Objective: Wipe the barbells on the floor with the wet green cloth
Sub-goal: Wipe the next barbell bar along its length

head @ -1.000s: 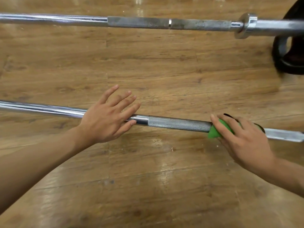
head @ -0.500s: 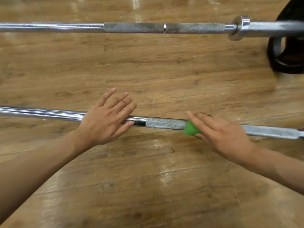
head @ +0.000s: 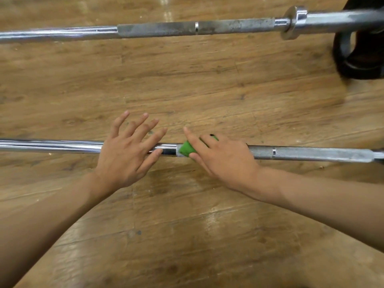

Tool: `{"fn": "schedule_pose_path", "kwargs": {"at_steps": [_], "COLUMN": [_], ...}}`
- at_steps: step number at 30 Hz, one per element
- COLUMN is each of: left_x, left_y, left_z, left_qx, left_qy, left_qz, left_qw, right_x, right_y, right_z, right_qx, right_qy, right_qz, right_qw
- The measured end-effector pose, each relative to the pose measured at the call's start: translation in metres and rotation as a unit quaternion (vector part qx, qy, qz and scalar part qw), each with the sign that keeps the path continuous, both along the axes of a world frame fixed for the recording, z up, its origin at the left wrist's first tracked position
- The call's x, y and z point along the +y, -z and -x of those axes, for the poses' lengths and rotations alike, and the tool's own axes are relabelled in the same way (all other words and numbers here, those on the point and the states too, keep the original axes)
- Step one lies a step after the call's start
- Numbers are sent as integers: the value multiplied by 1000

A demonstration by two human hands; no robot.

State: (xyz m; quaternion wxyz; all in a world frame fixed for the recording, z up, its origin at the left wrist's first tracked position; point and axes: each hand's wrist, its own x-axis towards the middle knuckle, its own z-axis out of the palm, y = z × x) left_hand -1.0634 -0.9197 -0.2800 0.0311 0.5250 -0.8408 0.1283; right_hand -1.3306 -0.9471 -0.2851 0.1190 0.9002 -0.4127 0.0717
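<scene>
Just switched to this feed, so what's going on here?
A person is wiping the near barbell on the wooden floor. The right hand holds a green cloth against the bar at the end of its knurled section; the left hand rests with fingers spread on the smooth part beside it. A second barbell lies farther away, untouched.

left hand point(head: 124, 156) — bare | right hand point(head: 226, 161) — bare | 2 forearms bare

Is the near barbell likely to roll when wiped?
Probably: the near barbell is a round shaft lying on smooth wooden floor. The left hand laid flat over it likely steadies it. Solid metal, so probably stiff and heavy.
</scene>
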Motion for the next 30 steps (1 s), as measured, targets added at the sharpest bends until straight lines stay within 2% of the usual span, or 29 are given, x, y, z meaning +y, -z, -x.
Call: {"fn": "schedule_pose_path", "kwargs": {"at_steps": [5, 8, 13, 17, 24, 27, 30], "left_x": [2, 6, 17, 26, 49, 59, 69], "left_y": [-2, -3, -2, -5, -12, -12, -11], "left_z": [-4, -7, -6, -3, 0, -1, -1], "left_qx": [2, 0, 7, 13, 17, 15, 18], "left_qy": [1, 7, 20, 15, 19, 26, 31], "left_qz": [-39, -92, -93, -102, -117, -124, -123], "left_qw": [999, 996, 995, 995, 993, 992, 992], "right_x": [-3, 1, 13, 25, 35, 32, 42], "right_y": [-5, -5, -4, -6, -3, -9, -15], "right_z": [30, 82, 162, 128, -14, -6, 46], "right_qx": [-53, -49, -31, -35, -31, -41, -20], "right_qy": [-62, -39, 12, 40, -45, -94, -104], "right_qz": [-59, -73, -61, -38, -67, -91, -120], "right_qw": [995, 995, 998, 998, 996, 991, 987]}}
